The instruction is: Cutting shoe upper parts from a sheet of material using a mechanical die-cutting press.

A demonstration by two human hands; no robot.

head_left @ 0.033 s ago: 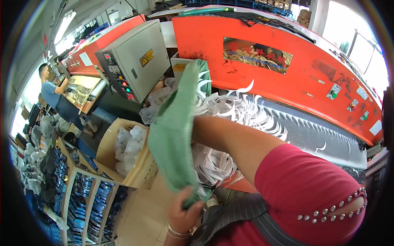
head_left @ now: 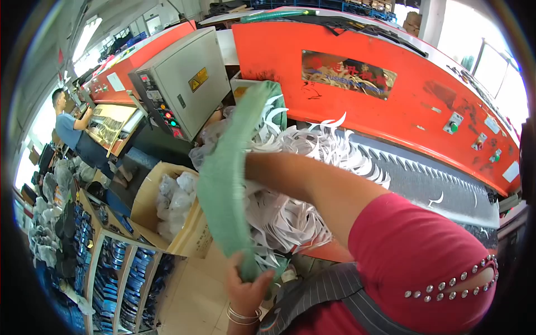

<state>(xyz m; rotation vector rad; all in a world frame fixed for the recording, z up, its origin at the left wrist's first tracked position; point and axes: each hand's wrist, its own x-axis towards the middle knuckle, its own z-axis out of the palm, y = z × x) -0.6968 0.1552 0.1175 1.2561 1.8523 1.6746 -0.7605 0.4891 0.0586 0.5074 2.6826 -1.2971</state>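
A green woven sack [head_left: 226, 184] hangs upright in front of me, smeared by motion. My left hand [head_left: 249, 286], with bracelets at the wrist, grips its lower edge. My right arm reaches across to the sack, and the hand is hidden behind or inside it, so its fingers do not show. Just right of the sack lies a heap of white crescent-shaped cut strips [head_left: 296, 223], under and beyond my forearm. More strips pile against the machine belt [head_left: 413, 173], where a few lie loose. Behind the heap stands another green sack [head_left: 273, 89].
A long orange machine [head_left: 268, 47] with push buttons runs along the far side. Left of it stands a grey control cabinet [head_left: 192, 72]. A cardboard box [head_left: 192, 237] of clear plastic bags sits at left, beside a shelf [head_left: 99, 262] of blue metal pieces. One co-worker [head_left: 70, 123] stands at far left.
The sack and my right forearm have shifted a little to the left, uncovering more of the white strips. My left hand keeps its hold on the lower edge.
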